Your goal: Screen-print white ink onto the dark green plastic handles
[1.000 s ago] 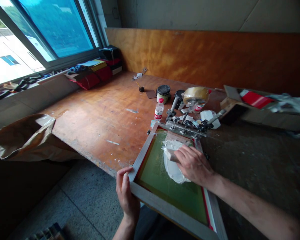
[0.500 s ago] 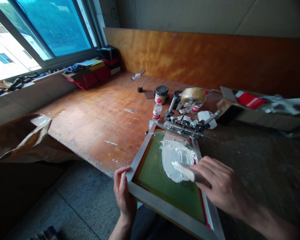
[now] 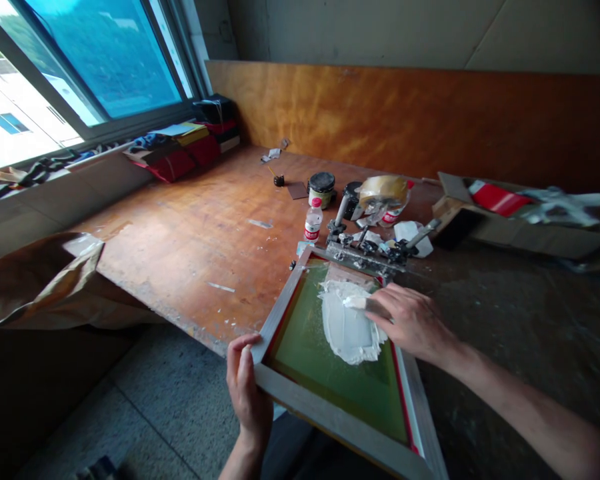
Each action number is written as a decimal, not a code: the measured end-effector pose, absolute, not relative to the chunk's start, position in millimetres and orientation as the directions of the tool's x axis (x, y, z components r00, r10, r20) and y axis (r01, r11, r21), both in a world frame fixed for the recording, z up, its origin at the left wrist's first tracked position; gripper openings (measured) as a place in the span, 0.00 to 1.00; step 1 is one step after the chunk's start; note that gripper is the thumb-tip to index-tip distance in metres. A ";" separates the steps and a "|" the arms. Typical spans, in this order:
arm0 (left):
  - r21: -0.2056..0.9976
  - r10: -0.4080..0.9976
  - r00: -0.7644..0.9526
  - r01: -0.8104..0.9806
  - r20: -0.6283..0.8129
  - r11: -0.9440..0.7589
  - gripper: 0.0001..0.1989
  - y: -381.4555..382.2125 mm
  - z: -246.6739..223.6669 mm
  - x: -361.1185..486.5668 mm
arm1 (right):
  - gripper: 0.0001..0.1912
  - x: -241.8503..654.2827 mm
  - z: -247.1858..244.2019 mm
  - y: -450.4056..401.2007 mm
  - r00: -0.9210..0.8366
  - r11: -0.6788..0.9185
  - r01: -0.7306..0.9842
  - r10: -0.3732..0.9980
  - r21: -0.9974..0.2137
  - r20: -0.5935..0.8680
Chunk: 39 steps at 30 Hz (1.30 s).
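A screen printing frame (image 3: pixel 293 393) with green mesh and grey edges lies tilted toward me, its far end at a metal hinge clamp (image 3: pixel 365 257). My left hand (image 3: pixel 250 393) grips its near left corner, thumb on top. White paste (image 3: pixel 353 337) is spread in a rough oval over the upper middle of the mesh. My right hand (image 3: pixel 415 320) is closed on a flat scraper (image 3: pixel 357 303), whose white-coated edge is at the far part of the paste. The scraper's handle end is hidden by my fingers.
Behind the frame stand a small bottle (image 3: pixel 313 220), a lidded jar (image 3: pixel 321 189) and a roll of tape (image 3: pixel 384 190). An open cardboard box (image 3: pixel 540 230) sits at right. A paper bag (image 3: pixel 45 287) hangs by the table's left edge, and red boxes (image 3: pixel 185 160) lie under the window.
My right hand with the scraper has moved away from me, up across the paste toward the clamp. The left hand keeps its hold on the frame corner.
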<state>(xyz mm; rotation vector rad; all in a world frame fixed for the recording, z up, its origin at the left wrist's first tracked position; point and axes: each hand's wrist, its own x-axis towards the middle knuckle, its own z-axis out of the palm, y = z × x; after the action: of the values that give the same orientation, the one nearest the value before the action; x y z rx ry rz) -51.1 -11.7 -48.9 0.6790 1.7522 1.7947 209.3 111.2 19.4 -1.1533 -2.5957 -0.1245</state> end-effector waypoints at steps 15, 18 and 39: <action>0.999 0.676 -0.735 0.046 0.052 -0.027 0.18 -12.8 -47.9 -49.3 | 0.08 196.2 30.1 55.0 -0.714 0.778 0.613 0.620 -0.138 0.326; 0.999 0.676 -0.736 0.039 0.045 -0.025 0.17 -13.1 -48.4 -49.3 | 0.07 191.5 20.7 72.0 -0.714 0.757 0.651 0.632 -0.045 0.302; 0.997 0.689 -0.721 0.035 0.069 -0.063 0.16 -11.5 -48.5 -50.8 | 0.03 211.1 42.2 119.9 -0.586 0.671 0.699 0.735 -0.246 0.342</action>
<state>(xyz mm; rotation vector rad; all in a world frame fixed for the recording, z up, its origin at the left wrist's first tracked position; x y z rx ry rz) -50.8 -11.5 -48.5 0.7734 1.7480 1.8357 211.1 119.9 42.2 -1.1199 -2.4709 0.1175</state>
